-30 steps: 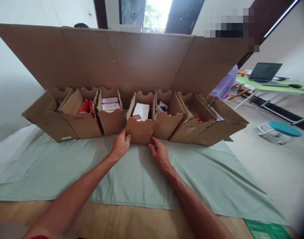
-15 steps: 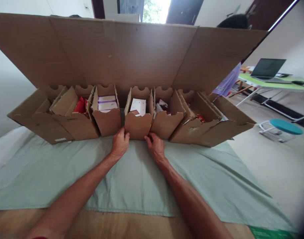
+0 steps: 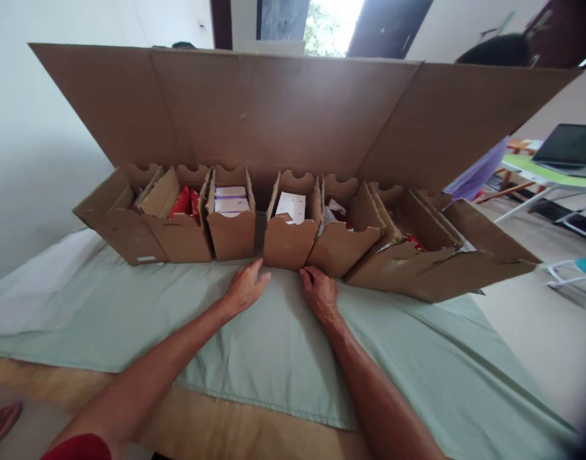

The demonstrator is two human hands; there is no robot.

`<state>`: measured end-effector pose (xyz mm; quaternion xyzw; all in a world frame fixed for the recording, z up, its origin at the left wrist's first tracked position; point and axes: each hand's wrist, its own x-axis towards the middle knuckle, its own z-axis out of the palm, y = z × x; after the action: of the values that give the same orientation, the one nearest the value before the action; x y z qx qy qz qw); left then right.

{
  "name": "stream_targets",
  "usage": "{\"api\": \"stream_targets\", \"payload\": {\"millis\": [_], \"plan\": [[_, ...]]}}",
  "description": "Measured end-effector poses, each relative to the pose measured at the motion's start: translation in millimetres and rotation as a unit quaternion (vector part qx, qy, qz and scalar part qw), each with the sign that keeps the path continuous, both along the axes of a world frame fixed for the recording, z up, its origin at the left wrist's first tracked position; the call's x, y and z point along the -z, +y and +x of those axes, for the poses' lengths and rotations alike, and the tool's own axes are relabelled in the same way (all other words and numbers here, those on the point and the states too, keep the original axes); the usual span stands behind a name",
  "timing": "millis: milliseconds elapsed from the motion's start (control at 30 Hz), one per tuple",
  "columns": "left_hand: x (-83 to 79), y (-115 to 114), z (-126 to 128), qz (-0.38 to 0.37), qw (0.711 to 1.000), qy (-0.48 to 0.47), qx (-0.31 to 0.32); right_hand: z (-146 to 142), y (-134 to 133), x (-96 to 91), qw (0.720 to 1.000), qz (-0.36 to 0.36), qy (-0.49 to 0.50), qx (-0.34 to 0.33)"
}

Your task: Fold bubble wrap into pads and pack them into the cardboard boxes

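Green cloth (image 3: pixel 273 348) lies under the left grip (image 3: pixel 247 287) and right grip (image 3: pixel 320 294), both released, fingertips at the bottom corners of the middle cardboard box (image 3: pixel 290 243). Notched neighbouring boxes (image 3: pixel 232 236) flank that box closely. A flat cardboard sheet (image 3: pixel 273 108) stands behind it, and smooth cloth lies open before it.

On my feed the left hand (image 3: pixel 245 289) and right hand (image 3: pixel 320 295) are uncovered, and so are the left forearm (image 3: pixel 172 358) and right forearm (image 3: pixel 364 377), both lean. The only clothing I can make out is a plain red sleeve (image 3: pixel 77 447) at the bottom edge, on the left upper arm. A pink shape (image 3: pixel 0 425) in the lower left corner may be footwear; I cannot tell.
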<state>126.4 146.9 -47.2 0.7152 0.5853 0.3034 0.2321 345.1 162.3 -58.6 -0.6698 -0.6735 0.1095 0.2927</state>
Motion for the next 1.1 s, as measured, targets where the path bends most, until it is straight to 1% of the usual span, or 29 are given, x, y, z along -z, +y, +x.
{"api": "stream_targets", "payload": {"millis": [100,200,233,300,367,400,433,500,533,600,633,700,800,867,933,967,1033,1100], "plan": [[5.3,-44.8,-29.2,-0.004,0.998,0.016,0.068,-2.2,-11.3,-2.8,0.999,0.033,0.012,-0.029],[17.6,-86.1,-51.2,0.0,0.992,0.033,0.123,-19.3,-23.5,-14.4,0.994,0.058,0.025,-0.085],[21.7,-95.4,-55.4,0.001,0.99,0.037,0.139,-29.4,-25.1,-22.3,0.992,0.063,0.031,-0.109],[27.3,-105.3,-59.1,-0.004,0.987,0.032,0.16,-55.7,-21.9,-45.1,0.983,0.069,0.041,-0.162],[28.3,-105.0,-58.9,-0.02,0.988,-0.001,0.156,-86.9,-9.2,-74.9,0.975,0.072,0.033,-0.205],[27.5,-102.3,-58.3,-0.027,0.988,-0.032,0.149,-102.7,-0.2,-90.6,0.974,0.07,0.016,-0.213],[26.0,-98.9,-57.6,-0.031,0.987,-0.077,0.134,-117.5,9.7,-105.9,0.975,0.063,-0.009,-0.211],[23.0,-91.8,-57.3,-0.026,0.979,-0.184,0.088,-141.8,28.1,-132.0,0.98,0.046,-0.065,-0.182],[22.0,-88.9,-58.0,-0.019,0.971,-0.231,0.06,-150.1,34.9,-141.8,0.982,0.039,-0.086,-0.166],[21.5,-84.5,-61.6,-0.003,0.957,-0.291,0.0,-157.2,39.8,-153.7,0.983,0.033,-0.108,-0.148],[22.1,-82.8,-64.6,0.007,0.952,-0.306,-0.031,-155.8,37.1,-156.0,0.982,0.032,-0.113,-0.145],[23.7,-79.8,-72.4,0.032,0.938,-0.332,-0.096,-143.4,21.6,-155.2,0.982,0.037,-0.106,-0.152],[24.8,-75.2,-85.5,0.078,0.907,-0.368,-0.188,-110.7,-18.6,-148.8,0.981,0.07,-0.04,-0.177],[24.3,-72.4,-91.1,0.108,0.887,-0.384,-0.233,-90.5,-45.7,-147.1,0.977,0.092,0.014,-0.193],[23.9,-70.4,-92.3,0.127,0.874,-0.392,-0.258,-80.2,-63.8,-149.3,0.976,0.083,0.032,-0.201],[24.0,-69.9,-91.2,0.129,0.872,-0.392,-0.262,-79.7,-67.7,-151.5,0.976,0.067,0.023,-0.205],[25.3,-69.7,-87.0,0.123,0.878,-0.383,-0.257,-87.0,-64.9,-156.7,0.978,0.024,-0.032,-0.205],[27.5,-70.3,-82.9,0.12,0.887,-0.37,-0.25,-100.7,-52.9,-161.4,0.976,-0.01,-0.103,-0.192]]}}
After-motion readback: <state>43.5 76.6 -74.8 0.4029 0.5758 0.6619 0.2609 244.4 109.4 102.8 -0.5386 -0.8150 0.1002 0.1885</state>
